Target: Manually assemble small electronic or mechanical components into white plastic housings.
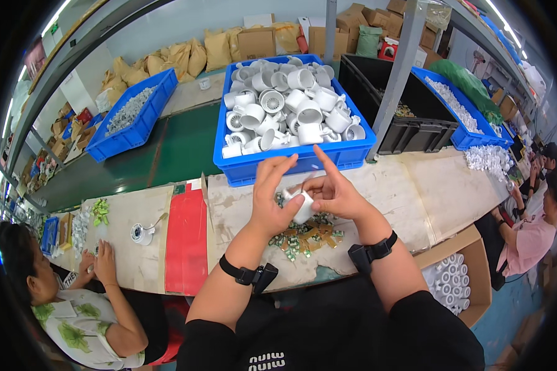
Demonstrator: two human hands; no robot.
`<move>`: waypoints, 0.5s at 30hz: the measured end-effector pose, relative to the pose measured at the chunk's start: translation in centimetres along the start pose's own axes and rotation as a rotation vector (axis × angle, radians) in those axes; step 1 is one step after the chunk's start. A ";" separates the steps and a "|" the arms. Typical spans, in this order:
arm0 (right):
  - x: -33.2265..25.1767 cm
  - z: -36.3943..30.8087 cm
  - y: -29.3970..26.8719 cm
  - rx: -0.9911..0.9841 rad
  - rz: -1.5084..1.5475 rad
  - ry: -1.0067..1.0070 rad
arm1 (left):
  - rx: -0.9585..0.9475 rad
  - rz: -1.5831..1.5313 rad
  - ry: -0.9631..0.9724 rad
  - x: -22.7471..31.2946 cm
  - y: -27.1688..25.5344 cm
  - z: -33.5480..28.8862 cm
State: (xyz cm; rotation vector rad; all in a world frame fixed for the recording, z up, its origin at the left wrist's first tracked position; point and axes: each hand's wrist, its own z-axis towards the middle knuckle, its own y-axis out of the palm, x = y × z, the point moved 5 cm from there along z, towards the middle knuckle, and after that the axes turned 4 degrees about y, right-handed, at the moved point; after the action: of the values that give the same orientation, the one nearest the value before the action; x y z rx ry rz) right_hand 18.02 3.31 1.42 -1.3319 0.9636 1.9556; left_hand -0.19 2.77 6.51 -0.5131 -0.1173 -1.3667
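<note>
Over the bench, a small white plastic housing (pixel 304 208) sits between my two hands. My left hand (pixel 271 196) has its thumb against the housing, with its other fingers stretched upward. From the other side my right hand (pixel 339 195) pinches at the part with thumb and bent fingers, its index finger pointing up. Just beneath lies a loose pile of small green circuit boards (pixel 300 244) with yellowish-brown pieces, partly covered by my hands. Beyond my fingertips stands a blue crate (pixel 294 159) heaped with white cup-shaped plastic housings (pixel 272 102).
A red sheet (pixel 187 241) lies left of me, near a round white part (pixel 141 234). At right are a black crate (pixel 414 133), a metal post (pixel 397 80) and a cardboard box (pixel 476 272) of white parts. Co-workers sit on the left (pixel 74 309) and right (pixel 532 235).
</note>
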 end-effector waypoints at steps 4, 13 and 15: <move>1.2 0.6 -0.6 0.042 -0.080 0.060 | -0.004 -0.743 -0.583 -0.7 3.1 -2.7; -0.9 -2.0 -6.6 0.314 -1.127 0.462 | 0.099 -0.727 -0.796 -4.6 3.4 -4.3; -0.4 -2.7 -6.3 0.257 -1.267 0.585 | 0.142 -0.709 -0.780 -5.0 3.3 -4.3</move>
State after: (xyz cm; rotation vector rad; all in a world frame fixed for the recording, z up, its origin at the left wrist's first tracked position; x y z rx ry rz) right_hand 24.48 4.68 -0.32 -1.7358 0.3418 0.4879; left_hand 0.93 5.91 -0.04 -0.9135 -1.1107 -1.7452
